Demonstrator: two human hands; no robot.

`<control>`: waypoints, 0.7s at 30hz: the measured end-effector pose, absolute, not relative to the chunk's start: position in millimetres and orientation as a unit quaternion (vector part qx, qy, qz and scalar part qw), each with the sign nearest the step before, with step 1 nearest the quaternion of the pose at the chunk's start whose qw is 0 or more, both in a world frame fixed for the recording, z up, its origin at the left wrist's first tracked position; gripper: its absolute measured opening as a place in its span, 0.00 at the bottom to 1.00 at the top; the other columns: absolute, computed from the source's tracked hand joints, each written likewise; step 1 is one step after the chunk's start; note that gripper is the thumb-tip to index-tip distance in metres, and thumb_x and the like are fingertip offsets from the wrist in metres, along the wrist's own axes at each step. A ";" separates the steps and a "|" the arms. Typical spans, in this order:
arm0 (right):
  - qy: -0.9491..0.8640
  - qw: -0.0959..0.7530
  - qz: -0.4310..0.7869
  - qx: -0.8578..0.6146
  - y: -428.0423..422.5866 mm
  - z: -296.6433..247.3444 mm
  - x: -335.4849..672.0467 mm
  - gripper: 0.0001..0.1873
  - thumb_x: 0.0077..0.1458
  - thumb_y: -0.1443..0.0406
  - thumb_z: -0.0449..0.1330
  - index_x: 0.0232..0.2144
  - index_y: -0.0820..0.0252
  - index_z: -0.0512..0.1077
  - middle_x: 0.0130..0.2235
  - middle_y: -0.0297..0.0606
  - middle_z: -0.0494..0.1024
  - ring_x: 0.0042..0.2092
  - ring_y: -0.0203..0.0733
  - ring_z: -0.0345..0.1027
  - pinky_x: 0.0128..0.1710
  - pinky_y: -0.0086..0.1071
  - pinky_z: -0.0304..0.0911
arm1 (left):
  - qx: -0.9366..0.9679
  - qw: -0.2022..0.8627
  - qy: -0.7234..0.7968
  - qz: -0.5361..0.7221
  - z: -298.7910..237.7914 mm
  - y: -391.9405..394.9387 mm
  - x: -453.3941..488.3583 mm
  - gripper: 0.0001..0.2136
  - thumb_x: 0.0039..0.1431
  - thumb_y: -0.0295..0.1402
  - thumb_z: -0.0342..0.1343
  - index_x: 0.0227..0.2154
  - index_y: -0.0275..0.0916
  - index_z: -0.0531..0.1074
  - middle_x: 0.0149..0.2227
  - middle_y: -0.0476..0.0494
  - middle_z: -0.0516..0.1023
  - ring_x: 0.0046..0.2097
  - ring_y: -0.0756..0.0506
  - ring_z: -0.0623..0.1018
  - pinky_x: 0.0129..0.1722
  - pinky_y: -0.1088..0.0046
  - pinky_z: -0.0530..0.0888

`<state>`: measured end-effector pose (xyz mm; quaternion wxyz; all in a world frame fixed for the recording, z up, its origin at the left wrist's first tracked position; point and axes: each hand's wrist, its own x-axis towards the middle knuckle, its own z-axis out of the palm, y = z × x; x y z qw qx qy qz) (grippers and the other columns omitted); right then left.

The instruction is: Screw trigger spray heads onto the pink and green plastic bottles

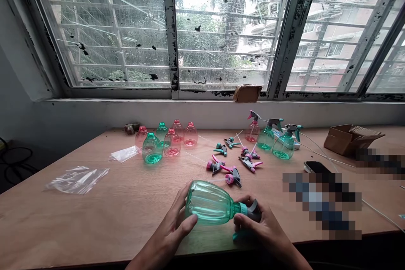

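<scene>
A green ribbed spray bottle (210, 202) lies on its side over the near edge of the wooden table (126, 206). My left hand (174, 228) wraps round its base. My right hand (259, 228) grips the grey and teal spray head (249, 213) at the bottle's neck. Both hands are closed on it.
Several capless pink and green bottles (164, 141) stand at the back left. Loose spray heads (234, 160) lie mid-table. Three bottles with spray heads (272, 137) stand at the back right. Plastic bags (77, 179) lie left, a cardboard box (349, 139) far right, a phone (316, 166) nearby.
</scene>
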<state>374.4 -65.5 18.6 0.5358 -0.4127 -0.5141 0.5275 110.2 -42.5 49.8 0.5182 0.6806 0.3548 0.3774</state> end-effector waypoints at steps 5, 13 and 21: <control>-0.509 0.533 0.534 -0.415 -66.4 19.0 373.6 0.19 0.50 0.57 0.73 0.37 0.61 0.71 0.25 0.31 0.81 0.27 0.39 0.76 0.28 0.30 0.72 | 0.659 0.531 0.376 0.378 49.3 -44.9 110.6 0.37 0.64 0.50 0.55 0.70 0.47 0.48 0.72 0.44 0.54 0.72 0.33 0.50 0.69 0.54 0.56; -0.507 0.538 0.528 -0.419 -68.0 18.7 373.1 0.20 0.49 0.57 0.73 0.37 0.61 0.71 0.24 0.31 0.82 0.27 0.40 0.76 0.28 0.30 0.71 | 0.671 0.538 0.344 0.378 46.7 -41.2 110.4 0.35 0.64 0.46 0.57 0.69 0.51 0.50 0.73 0.47 0.51 0.72 0.32 0.53 0.69 0.54 0.56; -0.509 0.532 0.530 -0.420 -66.3 20.6 373.1 0.21 0.49 0.56 0.73 0.37 0.60 0.71 0.24 0.31 0.81 0.27 0.41 0.76 0.28 0.32 0.71 | 0.654 0.542 0.369 0.377 49.6 -42.8 112.0 0.35 0.65 0.48 0.54 0.70 0.44 0.49 0.72 0.41 0.55 0.70 0.33 0.59 0.68 0.56 0.59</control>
